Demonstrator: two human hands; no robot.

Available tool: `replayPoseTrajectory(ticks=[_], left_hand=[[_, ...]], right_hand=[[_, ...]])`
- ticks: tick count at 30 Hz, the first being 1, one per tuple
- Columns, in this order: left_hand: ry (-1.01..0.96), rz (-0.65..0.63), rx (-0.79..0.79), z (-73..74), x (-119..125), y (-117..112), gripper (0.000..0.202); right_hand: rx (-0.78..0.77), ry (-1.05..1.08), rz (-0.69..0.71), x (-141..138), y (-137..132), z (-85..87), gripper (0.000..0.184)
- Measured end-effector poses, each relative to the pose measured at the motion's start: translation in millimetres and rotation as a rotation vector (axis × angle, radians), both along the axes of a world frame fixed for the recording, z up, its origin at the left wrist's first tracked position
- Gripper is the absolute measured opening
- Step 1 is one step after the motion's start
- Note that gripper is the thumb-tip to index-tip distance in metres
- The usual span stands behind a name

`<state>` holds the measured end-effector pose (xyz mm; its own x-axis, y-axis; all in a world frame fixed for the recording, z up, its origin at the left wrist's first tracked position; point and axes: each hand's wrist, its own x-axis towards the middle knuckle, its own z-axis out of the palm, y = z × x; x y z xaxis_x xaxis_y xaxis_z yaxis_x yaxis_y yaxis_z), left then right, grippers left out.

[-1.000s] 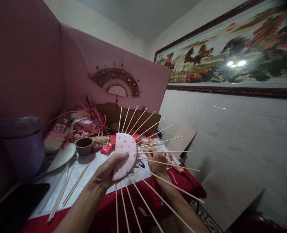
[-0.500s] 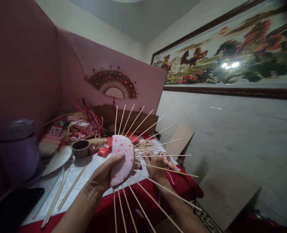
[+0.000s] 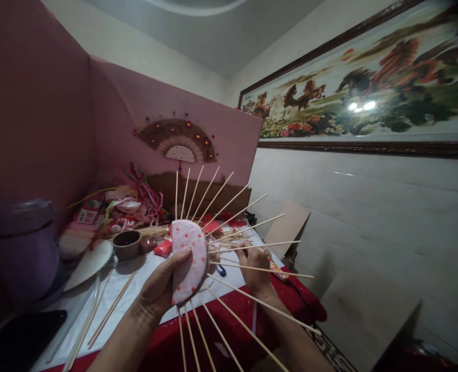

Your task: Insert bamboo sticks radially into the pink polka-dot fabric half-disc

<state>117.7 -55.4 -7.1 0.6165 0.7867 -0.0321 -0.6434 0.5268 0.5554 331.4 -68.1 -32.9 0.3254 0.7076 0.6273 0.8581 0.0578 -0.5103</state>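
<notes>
Radiating from the curved edge of a dotted half-disc point(image 3: 194, 271), sticks point(image 3: 279, 244) spread above the worktop point(image 3: 306, 302). The left hand point(image 3: 158, 287) clamps the half-disc, thumb on its face. The right hand point(image 3: 255, 258) curls behind the sticks; whether it grips anything is unclear. Behind lie a bowl point(image 3: 126, 250) and red packet point(image 3: 162, 248); beyond, a decorated fan point(image 3: 179, 153) on a pink panel point(image 3: 229, 126).

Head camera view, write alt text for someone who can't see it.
A left hand holds a half-round, dotted pink piece with thin sticks fanning from its curved edge; the right hand is partly behind the sticks. Beyond them, a decorated fan shows against a pink panel above a cluttered table.
</notes>
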Motion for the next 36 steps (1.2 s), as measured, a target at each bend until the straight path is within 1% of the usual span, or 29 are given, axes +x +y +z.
replayPoseTrajectory(ticks=[2, 3, 5, 6, 7, 9, 12, 14, 16, 18, 20, 22, 25, 26, 28, 31, 33, 36], left_hand=[[-0.030, 0.011, 0.006, 0.3, -2, 2, 0.023], [-0.039, 0.023, 0.004, 0.4, -2, 3, 0.022], [-0.034, 0.061, -0.003, 0.8, -4, 5, 0.020], [-0.025, 0.079, -0.005, 1.0, -5, 6, 0.020], [-0.020, 0.089, -0.006, 1.3, -5, 6, 0.020], [-0.026, 0.084, -0.005, 1.6, -5, 6, 0.020], [-0.039, 0.058, -0.016, 1.9, -4, 6, 0.020], [-0.037, 0.055, -0.021, 1.6, -3, 6, 0.020], [-0.024, 0.063, -0.027, 0.8, -4, 7, 0.020], [-0.010, 0.075, -0.038, -0.1, -4, 9, 0.020], [0.004, 0.072, -0.041, -0.6, -5, 9, 0.020], [0.007, 0.066, -0.036, -0.2, -5, 9, 0.020], [0.029, 0.061, -0.022, 2.0, -5, 6, 0.021], [0.043, 0.062, -0.013, 2.8, -4, 5, 0.021], [0.086, 0.062, 0.009, 4.0, -4, 3, 0.020], [0.155, 0.056, 0.040, 4.7, -3, 2, 0.016], [0.185, 0.045, 0.057, 5.0, -3, 1, 0.016], [0.215, 0.062, 0.064, 5.0, -3, 2, 0.015]], right_hand=[[0.005, 0.284, 0.186, 11, 0, 8.0, 0.033], [-0.025, 0.459, 0.321, 17, -2, 13.3, 0.037], [-0.137, 0.808, 0.554, 27, -11, 26.0, 0.039], [-0.164, 0.922, 0.644, 30, -18, 33.2, 0.038], [-0.183, 0.987, 0.712, 33, -26, 40.4, 0.039], [-0.190, 1.033, 0.772, 35, -44, 54.3, 0.036], [-0.181, 0.999, 0.764, 33, -64, 69.5, 0.024], [-0.179, 0.964, 0.735, 32, -71, 74.2, 0.020], [-0.180, 0.928, 0.712, 33, -71, 74.1, 0.020], [-0.168, 0.889, 0.670, 34, -66, 70.0, 0.020], [-0.123, 0.860, 0.613, 34, -58, 64.0, 0.021], [-0.048, 0.848, 0.553, 33, -52, 59.1, 0.024], [-0.021, 0.874, 0.494, 30, -48, 59.1, 0.027], [-0.027, 0.906, 0.491, 28, -48, 61.4, 0.027], [-0.022, 0.995, 0.527, 26, -51, 67.5, 0.025], [0.041, 1.093, 0.584, 26, -55, 74.8, 0.024], [0.085, 1.093, 0.573, 28, -56, 75.3, 0.026], [0.172, 1.009, 0.513, 33, -56, 70.6, 0.023]])
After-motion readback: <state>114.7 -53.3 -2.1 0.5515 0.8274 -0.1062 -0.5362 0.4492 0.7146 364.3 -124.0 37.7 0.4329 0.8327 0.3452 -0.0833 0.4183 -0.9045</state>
